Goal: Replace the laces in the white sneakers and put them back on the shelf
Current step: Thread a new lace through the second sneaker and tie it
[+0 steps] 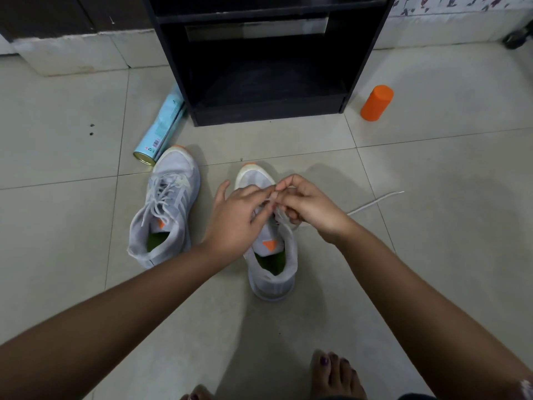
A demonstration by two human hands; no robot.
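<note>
On the floor [432, 255] before the black shelf [363, 53], my left hand [233, 223] and right hand [308, 206] pinch the white lace [375, 202] over the right-side sneaker [274, 280]. Laced left-side sneaker [170, 183] just beside it.

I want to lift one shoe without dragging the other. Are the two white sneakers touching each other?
Apart. The head view shows bare floor tile between the left sneaker and the right sneaker.

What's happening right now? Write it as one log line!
step: lacing | right hand pinches lace over nearer sneaker | left hand over same sneaker | other sneaker laced | both on floor before shelf
</note>
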